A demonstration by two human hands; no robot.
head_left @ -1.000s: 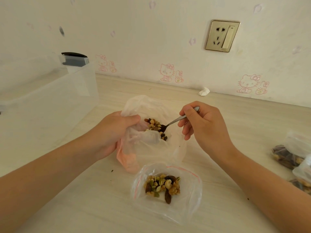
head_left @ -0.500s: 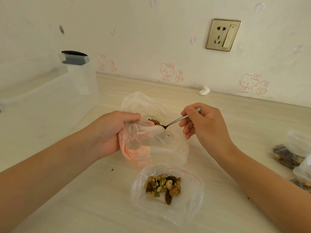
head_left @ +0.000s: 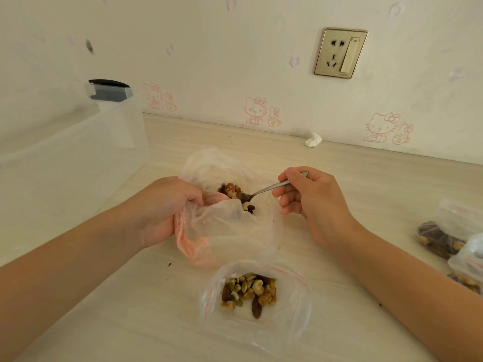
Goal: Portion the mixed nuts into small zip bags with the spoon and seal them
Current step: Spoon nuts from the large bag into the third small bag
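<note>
Gripping what, exactly? (Reader)

Left hand [head_left: 162, 207]: fingers clamped on the gathered rim of the large plastic bag [head_left: 230, 231]. Right hand [head_left: 313, 202]: fingers pinched on the spoon [head_left: 264, 190] handle, its bowl down among the mixed nuts [head_left: 231, 190] in that bag, between the two sets of fingers. (Legend)

And the small zip bag [head_left: 287, 309]? (Reader)

Lying on the surface [head_left: 130, 309], nearer the person than both sets of fingers, red zip edge toward them, a portion of nuts inside. Filled bags [head_left: 439, 236] lie well to the right of the right fingers. (Legend)

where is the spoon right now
In the head view, centre: the spoon is in the right hand, its bowl among the nuts in the large bag.
</note>
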